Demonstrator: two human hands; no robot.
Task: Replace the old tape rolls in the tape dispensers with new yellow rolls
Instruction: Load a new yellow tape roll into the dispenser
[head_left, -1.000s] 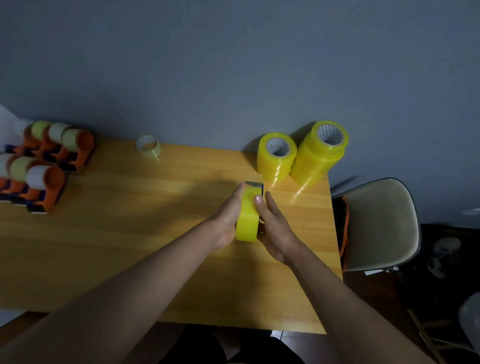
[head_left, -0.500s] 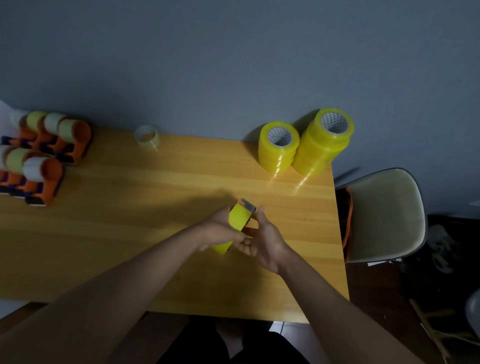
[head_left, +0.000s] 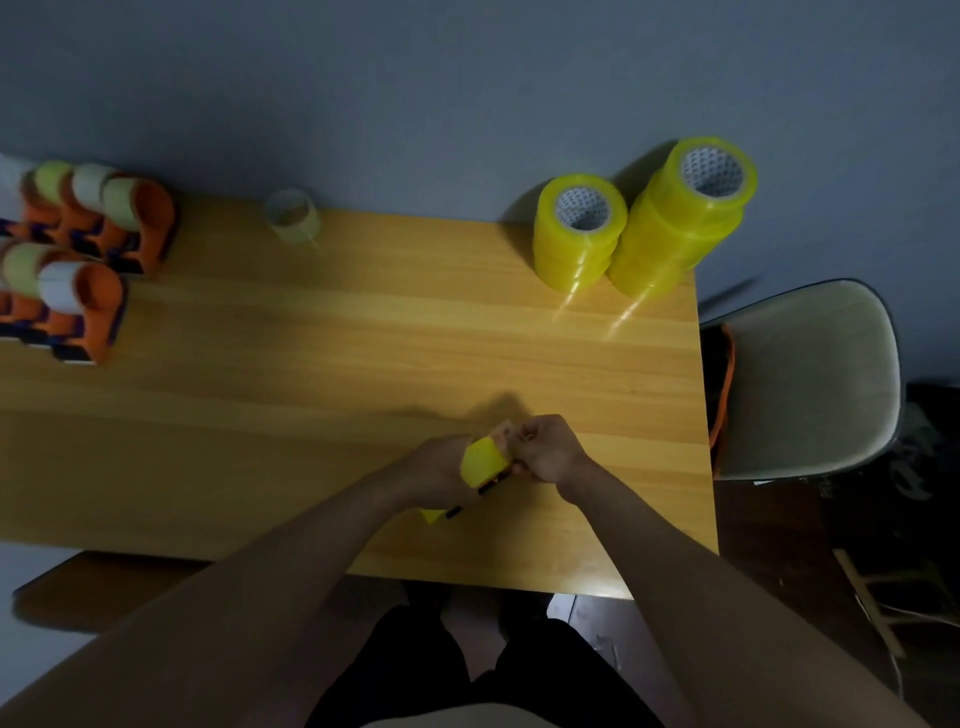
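My left hand (head_left: 441, 470) grips a tape dispenser loaded with a yellow roll (head_left: 484, 461), tilted, above the near part of the wooden table (head_left: 311, 364). My right hand (head_left: 545, 448) is curled at the dispenser's far end and pinches something there, probably the tape end; the exact spot is hidden by the fingers. Two stacks of new yellow rolls (head_left: 581, 236) (head_left: 685, 218) stand at the table's far right corner. Several orange dispensers with pale old rolls (head_left: 93, 260) sit at the far left.
A pale, nearly used-up tape roll (head_left: 292, 214) lies at the table's back edge by the grey wall. A beige chair (head_left: 810, 384) stands right of the table. My legs show below the near table edge.
Both hands drew the dispenser with the yellow roll toward me and tilted it. My right hand went from flat against the roll to curled at its far end.
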